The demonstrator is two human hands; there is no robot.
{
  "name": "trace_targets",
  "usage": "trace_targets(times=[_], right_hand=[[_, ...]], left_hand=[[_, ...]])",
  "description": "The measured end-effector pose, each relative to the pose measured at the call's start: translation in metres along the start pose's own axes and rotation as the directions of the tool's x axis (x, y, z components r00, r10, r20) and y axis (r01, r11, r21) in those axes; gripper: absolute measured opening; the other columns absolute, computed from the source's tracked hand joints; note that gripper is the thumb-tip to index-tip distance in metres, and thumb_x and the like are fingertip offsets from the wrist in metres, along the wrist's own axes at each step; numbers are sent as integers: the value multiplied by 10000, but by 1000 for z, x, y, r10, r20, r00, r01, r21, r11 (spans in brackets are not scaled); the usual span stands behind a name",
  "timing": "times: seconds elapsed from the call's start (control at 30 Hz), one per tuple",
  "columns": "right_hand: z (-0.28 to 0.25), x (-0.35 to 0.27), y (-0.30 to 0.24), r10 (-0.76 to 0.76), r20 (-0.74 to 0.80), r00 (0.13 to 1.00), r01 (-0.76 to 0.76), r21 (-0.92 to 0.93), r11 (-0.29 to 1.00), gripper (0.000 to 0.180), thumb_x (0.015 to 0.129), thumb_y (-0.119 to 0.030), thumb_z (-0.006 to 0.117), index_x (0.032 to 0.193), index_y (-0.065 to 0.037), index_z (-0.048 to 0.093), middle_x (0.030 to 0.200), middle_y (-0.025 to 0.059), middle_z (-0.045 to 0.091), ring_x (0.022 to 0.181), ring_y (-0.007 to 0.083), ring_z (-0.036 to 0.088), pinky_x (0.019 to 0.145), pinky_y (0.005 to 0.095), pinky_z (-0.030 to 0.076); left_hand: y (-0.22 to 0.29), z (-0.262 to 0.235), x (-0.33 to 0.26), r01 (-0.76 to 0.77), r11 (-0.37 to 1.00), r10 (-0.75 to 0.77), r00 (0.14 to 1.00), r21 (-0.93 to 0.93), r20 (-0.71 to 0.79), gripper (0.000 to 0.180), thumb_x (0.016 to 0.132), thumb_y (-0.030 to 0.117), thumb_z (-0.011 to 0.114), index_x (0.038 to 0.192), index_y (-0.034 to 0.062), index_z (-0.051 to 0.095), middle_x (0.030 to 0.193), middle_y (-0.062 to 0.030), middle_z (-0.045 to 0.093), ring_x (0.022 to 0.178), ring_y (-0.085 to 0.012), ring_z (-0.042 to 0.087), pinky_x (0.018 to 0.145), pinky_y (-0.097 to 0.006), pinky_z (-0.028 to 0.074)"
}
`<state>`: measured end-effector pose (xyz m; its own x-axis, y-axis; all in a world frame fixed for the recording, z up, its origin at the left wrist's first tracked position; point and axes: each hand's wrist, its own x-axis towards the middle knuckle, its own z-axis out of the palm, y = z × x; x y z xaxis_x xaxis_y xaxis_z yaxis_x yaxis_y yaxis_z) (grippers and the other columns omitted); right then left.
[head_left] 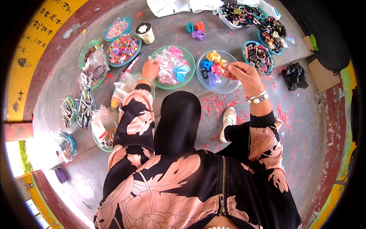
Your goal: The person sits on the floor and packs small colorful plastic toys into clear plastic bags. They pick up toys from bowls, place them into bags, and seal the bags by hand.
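"Head view: where are your hands?"

"My left hand (150,69) is at the left side of a green basin (192,70), fingers bunched at the edge of a clear bag (165,64); I can't tell whether they grip it. My right hand (244,76) is over the right side of a clear basin (228,88), thumb and forefinger pinching a small yellow piece (224,64), probably a clip."

"Which step is that?"

"Handling small pieces singly, I'd judge. The next move calls for a firm pinch on the right and a steady bag on the left."

"And the containers?"

"The clear basin holds yellow, blue, pink and purple clips (214,78). The green basin holds bagged pink and blue things. Farther left, a blue basin (139,46) is heaped with many-coloured bits. At upper right, a white box (230,26) holds dark hair ties (241,15). Between them, three loose clips (198,34) lie on the grey floor (171,34)."
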<state>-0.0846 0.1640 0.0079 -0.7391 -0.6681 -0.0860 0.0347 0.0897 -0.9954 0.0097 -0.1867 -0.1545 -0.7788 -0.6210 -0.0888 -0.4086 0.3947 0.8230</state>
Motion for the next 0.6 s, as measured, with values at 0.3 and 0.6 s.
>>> trace_targets(times=[0.3,0.6], right_hand=[[5,0,-2,3,30,1000,-1,-62,998,201,861,-187,560,907,-3,626,760,39,634,692,87,559,645,218,431],[11,-1,-3,39,2,999,-39,-52,998,191,842,-152,567,890,16,643,751,39,625,685,74,550,629,207,426]], left_hand=[[12,27,-2,-30,881,174,949,473,-264,249,735,140,564,973,74,592,998,-179,586,993,-341,523,863,-412,402],[14,51,-42,-550,626,534,819,552,211,609,815,375,517,1282,21,353,1365,-180,289,1280,-318,248,1048,-420,194]])
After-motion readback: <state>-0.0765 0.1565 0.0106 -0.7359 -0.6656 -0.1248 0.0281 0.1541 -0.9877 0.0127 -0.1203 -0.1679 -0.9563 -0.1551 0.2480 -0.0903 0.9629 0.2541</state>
